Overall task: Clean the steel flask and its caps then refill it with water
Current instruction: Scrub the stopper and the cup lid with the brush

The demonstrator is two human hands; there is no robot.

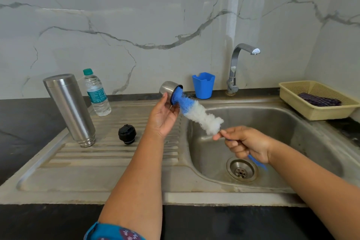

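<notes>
My left hand [162,117] holds a steel outer cap [168,88] over the drainboard, its mouth turned toward the sink. A bottle brush [196,112] with blue and white bristles has its blue tip inside that cap. My right hand [246,144] grips the brush's thin blue handle above the sink basin. The steel flask [70,109] stands upright and uncapped on the drainboard at the left. A black inner cap [127,134] lies on the drainboard to the right of the flask.
A plastic water bottle [97,92] with a green cap stands behind the flask. A blue cup [203,85] sits by the tap [238,64], which is not running. The steel sink [282,122] lies at the right. A beige basket [315,111] holds a dark cloth.
</notes>
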